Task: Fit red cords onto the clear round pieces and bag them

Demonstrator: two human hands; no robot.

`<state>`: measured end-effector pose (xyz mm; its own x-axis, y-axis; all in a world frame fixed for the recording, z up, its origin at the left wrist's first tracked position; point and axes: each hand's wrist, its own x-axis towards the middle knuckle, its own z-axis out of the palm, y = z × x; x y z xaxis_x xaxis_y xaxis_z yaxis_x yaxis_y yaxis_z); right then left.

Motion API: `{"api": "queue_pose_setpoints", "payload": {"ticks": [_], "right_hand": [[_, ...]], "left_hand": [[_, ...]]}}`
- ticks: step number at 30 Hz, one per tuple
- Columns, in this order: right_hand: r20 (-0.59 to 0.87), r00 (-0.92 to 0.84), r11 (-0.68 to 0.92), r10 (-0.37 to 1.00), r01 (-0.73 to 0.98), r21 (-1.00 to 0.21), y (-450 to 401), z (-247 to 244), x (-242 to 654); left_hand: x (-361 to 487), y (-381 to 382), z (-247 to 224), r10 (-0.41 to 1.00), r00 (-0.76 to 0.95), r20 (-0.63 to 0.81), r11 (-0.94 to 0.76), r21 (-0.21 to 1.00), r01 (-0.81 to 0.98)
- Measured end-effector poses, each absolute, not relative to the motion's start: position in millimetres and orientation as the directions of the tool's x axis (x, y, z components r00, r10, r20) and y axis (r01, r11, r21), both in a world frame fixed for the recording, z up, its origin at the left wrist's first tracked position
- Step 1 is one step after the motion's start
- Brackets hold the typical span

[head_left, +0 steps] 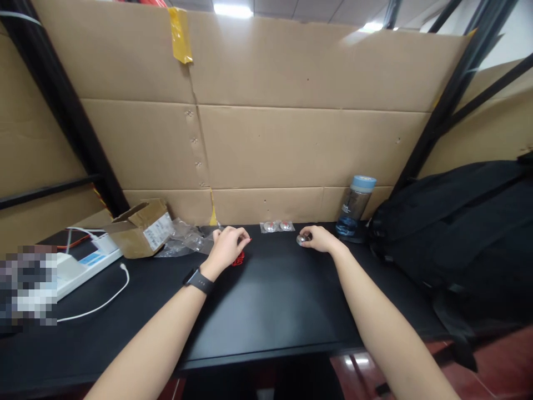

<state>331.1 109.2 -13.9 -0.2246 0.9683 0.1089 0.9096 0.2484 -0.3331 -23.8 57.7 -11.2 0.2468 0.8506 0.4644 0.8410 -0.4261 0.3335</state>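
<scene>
My left hand, with a dark watch on its wrist, is over the left-middle of the black table. Its thumb and fingertips pinch together at a tiny red bit. A red coiled bundle lies just below those fingers, partly hidden by the hand. To the right, my right hand has its fingers closed round a small round shiny object at the table surface. Between the hands and farther back, two small round items in clear packs lie near the cardboard wall.
An open cardboard box, clear plastic bags, a white power strip and a white cable are at the left. A blue-lidded bottle and a black backpack stand at the right. A cardboard wall closes the back.
</scene>
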Motion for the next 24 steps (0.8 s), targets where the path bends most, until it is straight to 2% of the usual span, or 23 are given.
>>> {"api": "queue_pose_setpoints", "payload": {"ticks": [4, 7, 10, 15, 19, 24], "right_hand": [[0.13, -0.208, 0.241, 0.97, 0.9, -0.362, 107.7, -10.8, 335.9], [0.211, -0.232, 0.303, 0.95, 0.849, -0.433, 104.9, -6.6, 329.7], [0.296, -0.28, 0.405, 0.913, 0.701, -0.587, 98.1, -3.9, 305.9], [0.395, -0.374, 0.506, 0.839, 0.271, -0.819, 75.4, -7.2, 241.2], [0.421, -0.341, 0.466, 0.84, 0.057, -0.883, 57.0, -11.8, 206.3], [0.402, -0.327, 0.435, 0.855, 0.032, -0.9, 48.9, -14.5, 197.8]], "left_hand": [[-13.2, 52.2, -10.7, 0.848, 0.286, 0.445, -0.458, 0.346, 0.819], [-9.6, 49.0, -8.2, 0.852, 0.3, 0.43, -0.467, 0.363, 0.806], [-7.9, 45.0, -3.4, 0.852, 0.291, 0.435, -0.47, 0.393, 0.791], [-1.9, 37.6, 0.2, 0.827, 0.243, 0.506, -0.478, 0.408, 0.778], [2.9, 35.1, -1.7, 0.802, 0.186, 0.567, -0.47, 0.408, 0.783], [5.9, 32.9, -2.1, 0.806, 0.184, 0.563, -0.461, 0.399, 0.793]]}}
